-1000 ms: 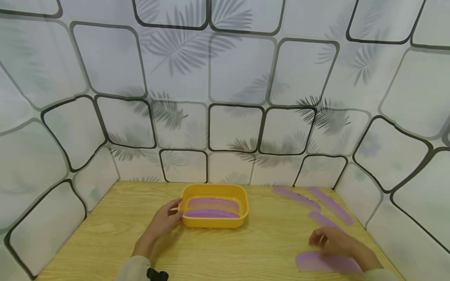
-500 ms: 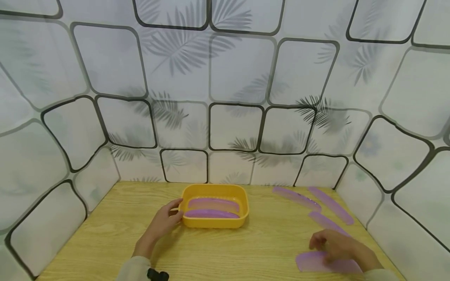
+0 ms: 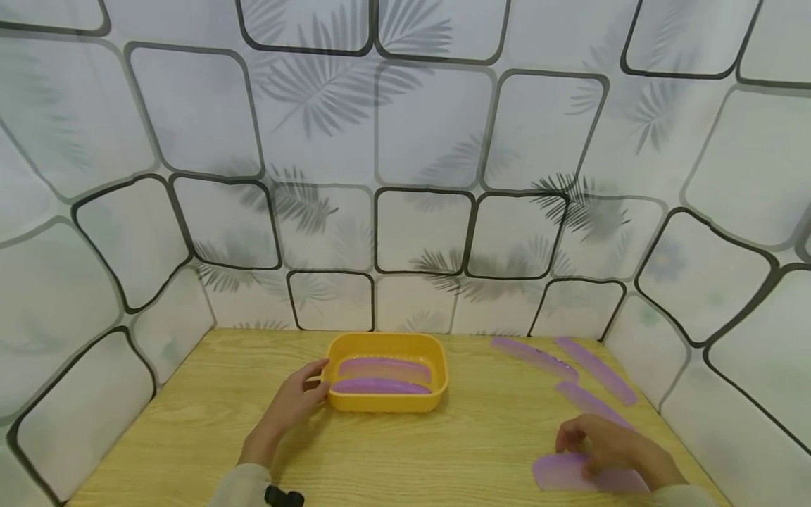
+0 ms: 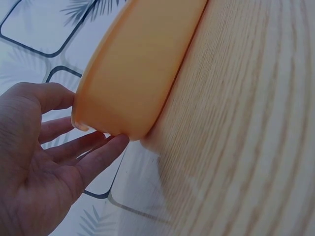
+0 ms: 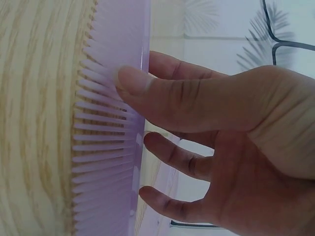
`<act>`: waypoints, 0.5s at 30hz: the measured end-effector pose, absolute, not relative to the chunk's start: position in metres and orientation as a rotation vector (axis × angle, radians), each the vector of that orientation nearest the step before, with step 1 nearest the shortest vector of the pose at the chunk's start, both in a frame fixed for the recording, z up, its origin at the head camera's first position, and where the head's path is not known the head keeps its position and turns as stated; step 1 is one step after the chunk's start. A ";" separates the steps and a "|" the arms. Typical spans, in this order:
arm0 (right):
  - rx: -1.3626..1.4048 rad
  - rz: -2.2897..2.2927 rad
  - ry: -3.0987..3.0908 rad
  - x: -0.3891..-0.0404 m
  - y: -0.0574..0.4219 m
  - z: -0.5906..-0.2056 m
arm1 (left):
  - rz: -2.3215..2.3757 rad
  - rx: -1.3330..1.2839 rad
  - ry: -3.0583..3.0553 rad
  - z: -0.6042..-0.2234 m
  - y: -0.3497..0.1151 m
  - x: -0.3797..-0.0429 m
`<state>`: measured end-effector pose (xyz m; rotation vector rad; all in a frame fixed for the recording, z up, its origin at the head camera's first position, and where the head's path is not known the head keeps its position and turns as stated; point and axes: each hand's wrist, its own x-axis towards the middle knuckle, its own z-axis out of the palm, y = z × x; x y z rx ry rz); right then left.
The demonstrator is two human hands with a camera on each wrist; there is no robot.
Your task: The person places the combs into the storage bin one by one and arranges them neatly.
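A yellow plastic basket (image 3: pixel 386 401) stands toward the back of the table, with two purple combs (image 3: pixel 383 385) inside. My left hand (image 3: pixel 296 394) lightly holds the basket's left end; in the left wrist view the thumb meets the rim and the other fingertips touch around the corner. At the right front, my right hand (image 3: pixel 602 443) pinches a purple comb (image 3: pixel 560 472) by its spine. The right wrist view shows the thumb over this comb's face (image 5: pixel 106 162), the index finger partly hidden behind it, and two other fingertips at the spine.
Beyond the right hand lie more purple combs: one comb (image 3: pixel 586 403) just behind it, another comb (image 3: pixel 535 358) farther back and a third comb (image 3: pixel 595 370) near the right side. A patterned curtain (image 3: pixel 424 232) encloses the wooden table (image 3: pixel 469 451) at the back and sides.
Hardly anything differs. The right hand stays at the front comb, whose near end has shifted very slightly left. The left hand and the basket keep their places.
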<state>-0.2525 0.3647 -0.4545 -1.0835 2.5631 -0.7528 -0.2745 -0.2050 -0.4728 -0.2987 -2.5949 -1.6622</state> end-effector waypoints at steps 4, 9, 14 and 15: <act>-1.086 -0.762 2.555 -0.254 0.363 -0.454 | -1.676 -0.304 -2.586 -0.473 -0.205 -0.274; -1.080 -0.823 2.526 -0.258 0.360 -0.455 | -1.675 -0.294 -2.582 -0.474 -0.206 -0.275; -1.073 -0.879 2.472 -0.264 0.355 -0.457 | -1.674 -0.288 -2.584 -0.473 -0.205 -0.276; -1.079 -0.882 2.459 -0.265 0.354 -0.458 | -1.676 -0.296 -2.583 -0.473 -0.205 -0.276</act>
